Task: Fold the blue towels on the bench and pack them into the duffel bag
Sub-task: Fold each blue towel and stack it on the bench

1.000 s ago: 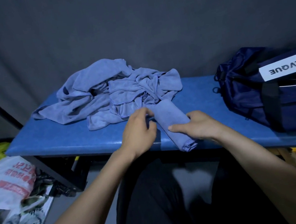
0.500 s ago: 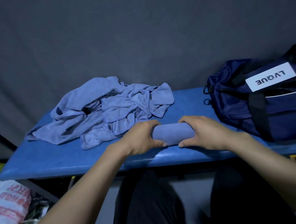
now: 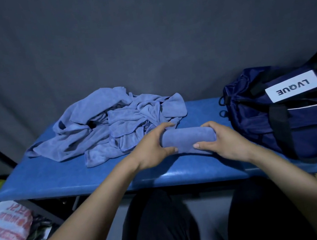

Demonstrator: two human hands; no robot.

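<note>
While on bench (image 3: 60, 179) | both hands grip folded towel (image 3: 188, 139) ends

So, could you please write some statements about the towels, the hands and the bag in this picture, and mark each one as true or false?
1. Both hands grip the folded towel, the left hand at one end and the right hand at the other. True.
2. The folded towel is already inside the duffel bag. False: it is over the bench, to the left of the bag.
3. A pile of unfolded towels lies on the bench, on the person's left. True.
4. The duffel bag is on the floor. False: it sits on the bench, at the right end.
5. The bag's white label appears upside down from this view. True.
</note>
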